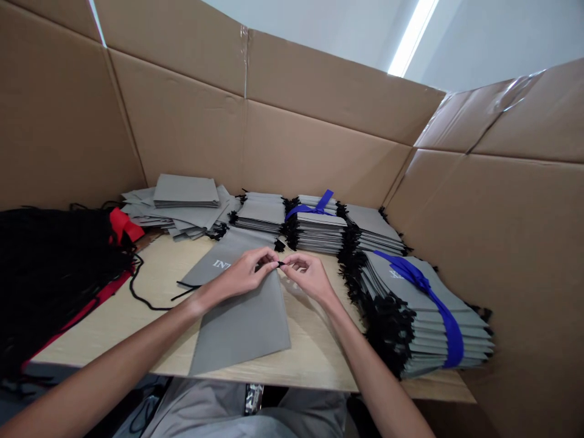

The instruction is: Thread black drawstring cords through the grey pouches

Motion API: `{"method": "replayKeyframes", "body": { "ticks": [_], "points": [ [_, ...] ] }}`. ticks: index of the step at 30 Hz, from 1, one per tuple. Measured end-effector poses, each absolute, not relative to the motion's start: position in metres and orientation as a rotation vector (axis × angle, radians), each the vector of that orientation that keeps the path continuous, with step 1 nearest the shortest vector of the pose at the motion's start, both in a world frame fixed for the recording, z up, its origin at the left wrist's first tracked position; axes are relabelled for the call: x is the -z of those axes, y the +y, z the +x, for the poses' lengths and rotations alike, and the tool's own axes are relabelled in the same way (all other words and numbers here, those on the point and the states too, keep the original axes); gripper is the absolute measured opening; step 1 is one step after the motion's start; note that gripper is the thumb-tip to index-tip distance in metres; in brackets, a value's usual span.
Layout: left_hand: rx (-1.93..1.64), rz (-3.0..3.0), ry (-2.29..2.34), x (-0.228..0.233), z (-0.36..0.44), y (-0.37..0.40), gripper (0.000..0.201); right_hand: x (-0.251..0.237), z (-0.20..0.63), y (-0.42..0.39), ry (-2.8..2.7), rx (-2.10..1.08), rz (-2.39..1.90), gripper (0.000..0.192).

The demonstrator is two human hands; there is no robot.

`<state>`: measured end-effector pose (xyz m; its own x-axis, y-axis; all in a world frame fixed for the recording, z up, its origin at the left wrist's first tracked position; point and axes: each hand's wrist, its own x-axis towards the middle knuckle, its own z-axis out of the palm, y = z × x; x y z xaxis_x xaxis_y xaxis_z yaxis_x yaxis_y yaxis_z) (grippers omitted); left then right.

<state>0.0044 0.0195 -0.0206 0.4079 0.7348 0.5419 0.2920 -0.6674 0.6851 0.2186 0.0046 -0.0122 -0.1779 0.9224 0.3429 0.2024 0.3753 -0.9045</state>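
A flat grey paper bag [241, 316] with white lettering lies on the light wooden table [314, 359] in front of me. My left hand [246, 271] and my right hand [308, 274] meet just above the bag's far right corner. Both pinch a thin black cord [281, 263] between their fingertips. The cord's loose end [146, 292] trails to the left across the table.
Bundles of grey bags with black cords stand at the back and right, two tied with blue ribbon [433, 298]. A loose pile of grey bags [182, 201] sits back left. A heap of black cords [50, 267] fills the left. Cardboard walls [319, 140] surround the table.
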Motion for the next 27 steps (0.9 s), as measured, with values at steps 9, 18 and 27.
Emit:
{"method": "replayKeyframes", "body": {
  "ticks": [9, 18, 27],
  "points": [
    [-1.647, 2.228, 0.737, 0.017, 0.009, 0.013, 0.013, 0.012, 0.202, -0.006, -1.454, -0.919, -0.931, 0.028],
    [-1.642, 2.342, 0.628, 0.012, 0.003, 0.014, 0.017, 0.013, 0.197, -0.006, -1.300, -1.023, -0.897, 0.039],
    [-1.572, 2.462, 0.834, 0.011, 0.006, 0.008, 0.014, 0.023, 0.193, -0.011, -1.380, -0.716, -0.970, 0.025]
  ]
}}
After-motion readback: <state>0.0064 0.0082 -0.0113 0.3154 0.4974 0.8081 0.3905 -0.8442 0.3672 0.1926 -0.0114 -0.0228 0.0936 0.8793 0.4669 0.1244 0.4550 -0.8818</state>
